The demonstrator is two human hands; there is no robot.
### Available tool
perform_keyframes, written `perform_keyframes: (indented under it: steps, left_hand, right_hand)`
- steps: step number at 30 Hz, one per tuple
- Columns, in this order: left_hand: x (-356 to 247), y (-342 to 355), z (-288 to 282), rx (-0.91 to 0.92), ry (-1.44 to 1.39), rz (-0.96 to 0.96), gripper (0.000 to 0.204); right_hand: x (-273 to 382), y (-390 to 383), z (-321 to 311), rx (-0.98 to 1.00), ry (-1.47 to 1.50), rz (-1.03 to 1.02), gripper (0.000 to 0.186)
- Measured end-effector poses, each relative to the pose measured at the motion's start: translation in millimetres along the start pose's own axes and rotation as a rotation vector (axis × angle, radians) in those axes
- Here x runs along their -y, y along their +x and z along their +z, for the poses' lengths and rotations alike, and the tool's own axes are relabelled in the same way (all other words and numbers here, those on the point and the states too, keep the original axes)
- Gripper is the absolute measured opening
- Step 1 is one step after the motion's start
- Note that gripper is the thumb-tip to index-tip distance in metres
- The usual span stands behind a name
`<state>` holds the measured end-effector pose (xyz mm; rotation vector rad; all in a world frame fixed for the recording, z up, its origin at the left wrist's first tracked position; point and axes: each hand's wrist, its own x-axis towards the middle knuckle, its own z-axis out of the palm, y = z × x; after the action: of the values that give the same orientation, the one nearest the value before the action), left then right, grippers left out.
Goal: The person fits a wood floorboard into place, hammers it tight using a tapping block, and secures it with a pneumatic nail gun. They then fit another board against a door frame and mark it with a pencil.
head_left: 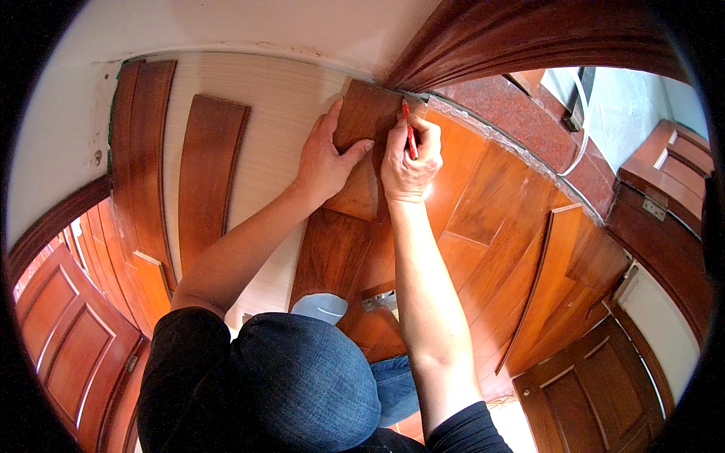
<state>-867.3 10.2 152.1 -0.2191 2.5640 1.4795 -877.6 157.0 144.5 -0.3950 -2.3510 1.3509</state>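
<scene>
A short brown wooden floorboard [365, 113] lies against the far wall by the door frame. My left hand [326, 157] grips it, fingers along its left edge and thumb pressed on its face. My right hand [410, 167] is closed round a red pencil [410, 130], its tip at the board's far right corner. Whether the tip touches the wood is too small to tell. Another dark floorboard [329, 253] lies nearer to me, just below the held one.
A loose plank [211, 158] lies on pale underlay [283, 98] to the left, with more planks [145, 143] along the wall. Laid flooring [483, 200] spreads right, bearing a long loose strip [540, 279]. A reddish stone threshold [495, 113] borders it. Panelled doors [79, 336] stand at both sides.
</scene>
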Motion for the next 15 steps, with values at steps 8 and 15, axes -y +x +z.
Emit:
perform_keyframes:
  steps: [8, 15]
  left_hand:
    - [9, 0, 4, -0.055, 0.053, 0.084, 0.092]
    - [12, 2, 4, -0.038, 0.051, 0.079, 0.092]
  right_hand:
    - [0, 0, 1, 0.0, 0.0, -0.009, 0.009]
    - [0, 0, 0, 0.002, -0.002, -0.026, 0.01]
